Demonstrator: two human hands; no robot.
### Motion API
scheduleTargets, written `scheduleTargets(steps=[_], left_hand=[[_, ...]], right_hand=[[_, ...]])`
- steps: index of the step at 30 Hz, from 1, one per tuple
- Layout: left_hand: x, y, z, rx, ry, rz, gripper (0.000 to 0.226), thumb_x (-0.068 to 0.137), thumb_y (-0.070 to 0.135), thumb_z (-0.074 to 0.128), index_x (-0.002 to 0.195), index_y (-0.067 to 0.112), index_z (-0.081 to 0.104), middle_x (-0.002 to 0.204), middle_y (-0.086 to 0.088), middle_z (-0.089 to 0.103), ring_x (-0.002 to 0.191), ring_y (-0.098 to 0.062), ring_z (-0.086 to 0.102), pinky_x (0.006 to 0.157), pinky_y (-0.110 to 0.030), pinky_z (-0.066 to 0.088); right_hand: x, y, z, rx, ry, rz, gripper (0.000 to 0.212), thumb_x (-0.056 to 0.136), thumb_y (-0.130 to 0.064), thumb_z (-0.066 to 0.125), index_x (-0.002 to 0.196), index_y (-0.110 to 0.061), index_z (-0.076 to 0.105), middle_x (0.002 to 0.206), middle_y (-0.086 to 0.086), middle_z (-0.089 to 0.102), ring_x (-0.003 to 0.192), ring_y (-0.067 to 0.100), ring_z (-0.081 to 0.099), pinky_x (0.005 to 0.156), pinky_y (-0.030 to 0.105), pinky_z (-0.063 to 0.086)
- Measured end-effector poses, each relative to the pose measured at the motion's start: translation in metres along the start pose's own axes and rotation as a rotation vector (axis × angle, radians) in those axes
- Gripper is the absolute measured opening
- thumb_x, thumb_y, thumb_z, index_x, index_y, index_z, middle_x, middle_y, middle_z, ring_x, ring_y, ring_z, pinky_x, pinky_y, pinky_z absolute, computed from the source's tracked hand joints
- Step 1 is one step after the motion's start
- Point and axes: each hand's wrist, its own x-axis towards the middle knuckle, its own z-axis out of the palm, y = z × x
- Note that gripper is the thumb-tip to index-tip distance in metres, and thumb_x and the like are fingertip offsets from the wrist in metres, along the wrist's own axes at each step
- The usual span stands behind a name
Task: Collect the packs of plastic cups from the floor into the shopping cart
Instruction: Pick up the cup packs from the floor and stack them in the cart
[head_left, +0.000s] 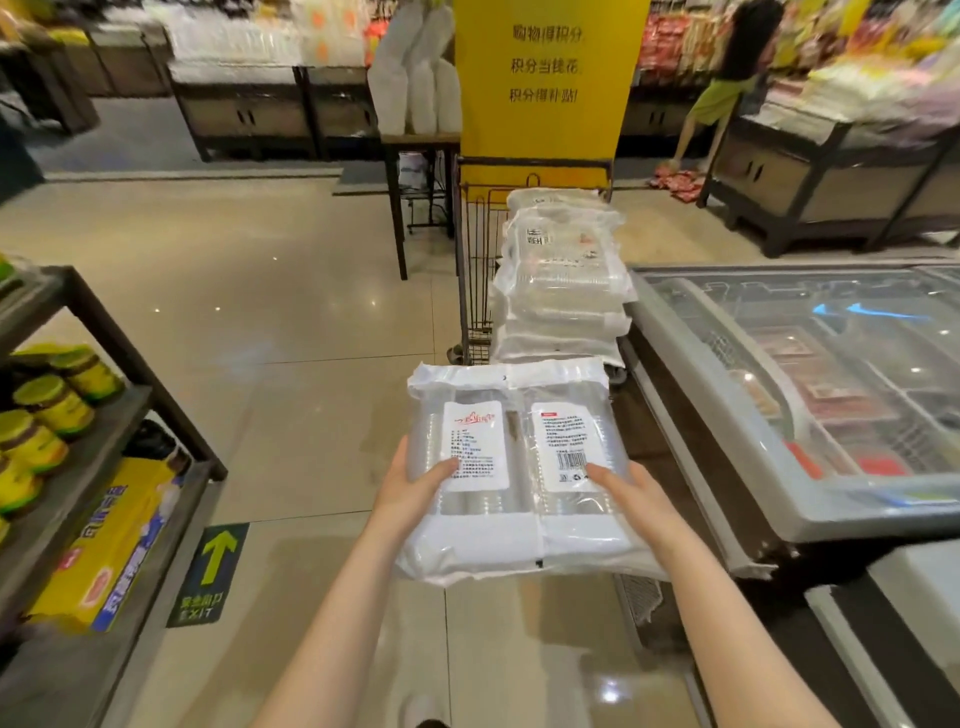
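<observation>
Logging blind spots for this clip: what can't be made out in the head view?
- Fingers of both hands, left and right: hidden under the held pack; only the thumbs show.
- Held pack's label text: too small to read.
- Shopping cart interior and base: covered by the stacked packs, so their count is unclear.
- Floor beyond the cart: blocked, so remaining packs cannot be told.

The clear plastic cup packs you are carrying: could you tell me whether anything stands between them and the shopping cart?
Nothing visible: bare tiled floor separates the clear plastic cup packs from the black wire shopping cart, already piled with packs.
</observation>
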Motion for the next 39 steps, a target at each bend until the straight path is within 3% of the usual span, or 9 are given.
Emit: scheduleTargets(steps=[2,8,16,20,23,25,31,36,39], left_hand=[[0.034,0.007,0.004,0.001,-0.011,0.016,0.063,0.074,0.037,0.076,0.131,0.035,0.049,0.115,0.013,0.067,0.107,-0.009,0.064,0.097,-0.038,0.048],[0.162,0.049,0.016,0.025,-0.060,0.025,0.079,0.066,0.046,0.077,0.137,0.035,0.043,0.123,0.011,0.064,0.110,-0.010,0.062,0.100,-0.043,0.047],[0.315,0.143,0.041,0.052,-0.181,0.140,0.063,0.080,0.035,0.074,0.136,0.034,0.044,0.120,0.009,0.064,0.106,-0.015,0.065,0.094,-0.045,0.051],[0.372,0.169,0.063,0.073,-0.215,0.156,0.068,0.076,0.041,0.075,0.135,0.036,0.043,0.120,0.009,0.064,0.105,-0.014,0.065,0.092,-0.046,0.052],[0.413,0.186,0.087,0.073,-0.211,0.161,0.072,0.069,0.045,0.075,0.134,0.037,0.045,0.119,0.009,0.065,0.104,-0.015,0.065,0.093,-0.047,0.051],[0.436,0.195,0.103,0.084,-0.188,0.179,0.071,0.069,0.045,0.074,0.134,0.037,0.046,0.119,0.011,0.065,0.105,-0.014,0.064,0.095,-0.045,0.050],[0.493,0.206,0.153,0.190,-0.101,0.133,0.067,0.082,0.043,0.070,0.140,0.026,0.043,0.129,0.004,0.059,0.114,-0.018,0.058,0.096,-0.037,0.047],[0.509,0.191,0.179,0.301,-0.017,0.065,0.073,0.088,0.043,0.063,0.147,0.017,0.029,0.144,-0.001,0.044,0.130,-0.024,0.044,0.097,-0.032,0.036],[0.514,0.186,0.181,0.279,-0.007,0.068,0.070,0.088,0.040,0.064,0.146,0.019,0.031,0.133,0.004,0.049,0.112,-0.015,0.050,0.088,-0.028,0.037]], right_hand=[[0.031,-0.012,-0.002,0.011,0.024,-0.014,0.013,0.088,-0.031,0.066,0.100,-0.028,0.060,0.095,-0.013,0.067,0.090,0.006,0.063,0.078,0.025,0.048],[0.132,-0.064,-0.005,-0.012,0.108,-0.040,0.026,0.088,-0.038,0.064,0.111,-0.031,0.053,0.100,-0.018,0.061,0.091,0.003,0.058,0.073,0.025,0.043],[0.248,-0.155,-0.019,0.017,0.226,-0.125,0.053,0.089,-0.039,0.063,0.137,-0.026,0.045,0.128,-0.015,0.050,0.110,0.008,0.046,0.093,0.028,0.033],[0.290,-0.190,-0.032,-0.026,0.281,-0.116,0.063,0.093,-0.037,0.059,0.147,-0.019,0.032,0.123,-0.014,0.038,0.122,0.012,0.039,0.098,0.028,0.030],[0.336,-0.202,-0.055,-0.070,0.314,-0.088,0.077,0.088,-0.048,0.061,0.149,-0.018,0.026,0.150,-0.003,0.034,0.136,0.020,0.035,0.106,0.036,0.030],[0.367,-0.207,-0.071,-0.088,0.325,-0.082,0.081,0.084,-0.053,0.062,0.149,-0.020,0.026,0.153,0.000,0.031,0.138,0.024,0.034,0.108,0.041,0.030],[0.447,-0.227,-0.115,-0.123,0.338,-0.099,0.080,0.084,-0.050,0.065,0.147,-0.015,0.032,0.151,0.005,0.036,0.135,0.027,0.039,0.105,0.042,0.033],[0.483,-0.209,-0.127,-0.265,0.355,-0.057,0.061,0.090,-0.043,0.060,0.138,-0.011,0.041,0.135,0.009,0.052,0.117,0.027,0.051,0.084,0.032,0.037],[0.491,-0.205,-0.130,-0.279,0.355,-0.066,0.058,0.090,-0.041,0.061,0.136,-0.011,0.042,0.131,0.008,0.054,0.100,0.018,0.048,0.081,0.030,0.036]])
